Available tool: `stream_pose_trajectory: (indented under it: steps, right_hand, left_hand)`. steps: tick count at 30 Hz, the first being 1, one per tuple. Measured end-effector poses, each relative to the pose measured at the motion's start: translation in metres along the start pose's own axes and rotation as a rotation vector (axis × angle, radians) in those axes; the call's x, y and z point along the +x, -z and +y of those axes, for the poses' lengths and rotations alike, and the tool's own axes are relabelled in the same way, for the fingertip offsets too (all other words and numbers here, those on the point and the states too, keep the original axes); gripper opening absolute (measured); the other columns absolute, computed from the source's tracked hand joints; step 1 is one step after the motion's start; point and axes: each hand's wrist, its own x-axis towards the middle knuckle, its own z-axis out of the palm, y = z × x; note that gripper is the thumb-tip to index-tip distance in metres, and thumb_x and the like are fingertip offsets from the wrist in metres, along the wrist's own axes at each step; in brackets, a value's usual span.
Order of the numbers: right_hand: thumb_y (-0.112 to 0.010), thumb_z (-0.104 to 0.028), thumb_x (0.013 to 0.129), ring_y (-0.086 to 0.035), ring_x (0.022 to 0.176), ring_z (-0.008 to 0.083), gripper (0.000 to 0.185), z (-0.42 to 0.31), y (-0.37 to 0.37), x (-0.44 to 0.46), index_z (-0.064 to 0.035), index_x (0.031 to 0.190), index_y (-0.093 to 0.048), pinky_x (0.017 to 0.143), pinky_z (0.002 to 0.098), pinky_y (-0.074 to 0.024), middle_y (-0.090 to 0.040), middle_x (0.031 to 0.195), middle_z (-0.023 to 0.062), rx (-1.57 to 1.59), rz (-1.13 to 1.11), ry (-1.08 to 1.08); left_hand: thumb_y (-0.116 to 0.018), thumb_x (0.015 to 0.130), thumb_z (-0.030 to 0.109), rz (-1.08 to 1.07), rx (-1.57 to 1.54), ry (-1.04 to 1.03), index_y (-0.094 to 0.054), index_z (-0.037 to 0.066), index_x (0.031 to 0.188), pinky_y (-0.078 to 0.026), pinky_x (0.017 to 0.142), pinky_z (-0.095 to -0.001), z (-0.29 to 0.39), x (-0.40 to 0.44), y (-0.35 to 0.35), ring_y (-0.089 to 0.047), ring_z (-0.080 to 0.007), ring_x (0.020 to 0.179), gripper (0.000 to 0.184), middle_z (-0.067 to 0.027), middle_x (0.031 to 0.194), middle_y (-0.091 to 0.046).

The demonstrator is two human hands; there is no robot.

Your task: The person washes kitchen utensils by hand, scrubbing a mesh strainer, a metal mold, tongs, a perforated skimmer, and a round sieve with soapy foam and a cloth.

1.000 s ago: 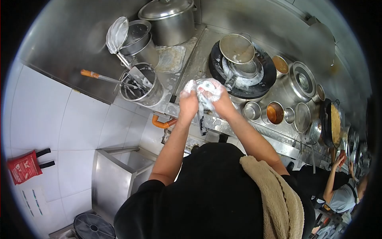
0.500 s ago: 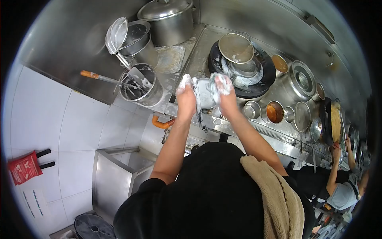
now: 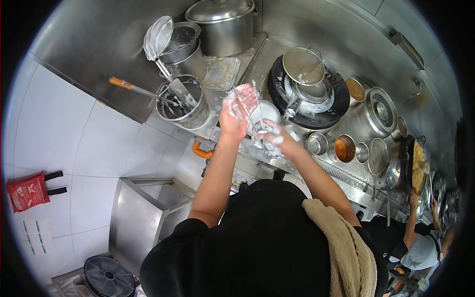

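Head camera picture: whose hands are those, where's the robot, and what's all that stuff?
There's no robot here. A person wears a camera on their head, looking forward and down, so you see their own bare arms. Both hands are soapy. The left hand is at some thin metal rods; the right hand holds what looks like a foamy scrubbing pad. On the metal counter are a black wok with a round strainer over it, a lidded stockpot, and a tall pot holding a spatula. Another person is at the right edge.

Bright, even light, soft glare on lidded pot (image 3: 223, 32), fisheye curving, blackened corners
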Motion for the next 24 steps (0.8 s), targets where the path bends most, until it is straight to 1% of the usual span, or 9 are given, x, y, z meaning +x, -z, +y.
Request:
stream_pose_trajectory:
  steps: [2,3,5,7,9,15,18,21,24]
  right_hand:
    - [-0.073,-0.023,0.089,-0.064,0.107,0.017,0.058,-0.006,0.014,-0.004,0.0009,0.138,-0.051,0.092,0.0302,-0.0509,-0.065,0.122,0.0095,0.147,-0.149,-0.06]
    - [-0.073,-0.023,0.09,-0.065,0.11,0.0178,0.06,-0.011,0.015,-0.006,0.0015,0.139,-0.05,0.094,0.0304,-0.0513,-0.065,0.125,0.01,0.222,-0.226,-0.093]
    - [-0.072,-0.024,0.091,-0.066,0.107,0.0179,0.056,-0.02,0.011,-0.01,0.0013,0.137,-0.052,0.093,0.0309,-0.0526,-0.066,0.122,0.0101,0.295,-0.313,-0.092]
    - [-0.071,-0.025,0.091,-0.066,0.104,0.0171,0.056,-0.021,0.014,-0.009,0.0015,0.136,-0.053,0.092,0.0307,-0.0527,-0.066,0.12,0.0095,0.306,-0.352,-0.098]
    - [-0.071,-0.026,0.09,-0.066,0.101,0.0168,0.056,-0.019,0.015,-0.009,0.0024,0.135,-0.053,0.09,0.0308,-0.0536,-0.067,0.117,0.0096,0.371,-0.339,-0.105]
    - [-0.071,-0.025,0.09,-0.067,0.1,0.0175,0.056,-0.019,0.018,-0.011,0.0031,0.135,-0.053,0.089,0.0309,-0.0543,-0.067,0.117,0.0106,0.343,-0.327,-0.117]
    - [-0.072,-0.024,0.09,-0.067,0.1,0.0178,0.056,-0.02,0.019,-0.012,0.0031,0.135,-0.053,0.089,0.0309,-0.0544,-0.067,0.117,0.0109,0.345,-0.329,-0.123]
    - [-0.072,-0.024,0.09,-0.068,0.099,0.0184,0.055,-0.019,0.017,-0.013,0.0031,0.134,-0.053,0.087,0.0309,-0.0553,-0.067,0.116,0.0109,0.336,-0.292,-0.099]
    - [-0.071,-0.026,0.091,-0.068,0.096,0.0191,0.053,-0.013,0.015,-0.01,0.0028,0.132,-0.055,0.083,0.0316,-0.0565,-0.067,0.113,0.0105,0.418,-0.301,-0.075]
  left_hand:
    - [-0.06,0.095,0.015,-0.074,-0.098,0.079,-0.052,0.0,0.14,-0.053,0.093,-0.04,0.012,-0.006,-0.013,-0.065,-0.024,0.105,0.048,-0.0125,0.126,-0.064]
    - [-0.06,0.096,0.013,-0.101,-0.007,0.073,-0.052,-0.001,0.139,-0.054,0.093,-0.0395,0.013,-0.007,-0.011,-0.065,-0.0247,0.106,0.046,-0.013,0.126,-0.064]
    - [-0.058,0.098,0.008,-0.156,0.176,0.064,-0.053,-0.002,0.137,-0.055,0.093,-0.0384,0.014,-0.006,-0.005,-0.066,-0.0263,0.11,0.041,-0.014,0.125,-0.065]
    - [-0.059,0.098,0.013,-0.193,0.206,0.045,-0.054,-0.002,0.135,-0.056,0.088,-0.0383,0.014,-0.005,-0.005,-0.066,-0.026,0.101,0.04,-0.0144,0.118,-0.067]
    - [-0.06,0.099,0.018,-0.23,0.235,0.024,-0.055,-0.001,0.133,-0.056,0.083,-0.0382,0.015,-0.003,-0.005,-0.067,-0.0257,0.092,0.039,-0.0149,0.11,-0.068]
    - [-0.06,0.099,0.028,-0.192,0.198,0.055,-0.061,0.002,0.112,-0.057,0.076,-0.0401,0.014,0.001,-0.009,-0.068,-0.0281,0.085,0.029,-0.0138,0.093,-0.068]
    - [-0.061,0.099,0.021,-0.134,0.076,0.086,-0.064,0.0,0.105,-0.059,0.072,-0.043,0.011,0.003,-0.008,-0.069,-0.0279,0.078,0.022,-0.0152,0.086,-0.069]
    - [-0.06,0.1,0.023,-0.043,0.076,0.084,-0.064,0.001,0.103,-0.059,0.07,-0.0422,0.004,0.005,-0.011,-0.068,-0.0274,0.074,0.023,-0.0144,0.082,-0.068]
    - [-0.059,0.1,0.022,-0.015,0.043,0.119,-0.063,0.001,0.107,-0.059,0.072,-0.0421,-0.001,0.002,-0.017,-0.068,-0.0274,0.078,0.022,-0.0139,0.086,-0.068]
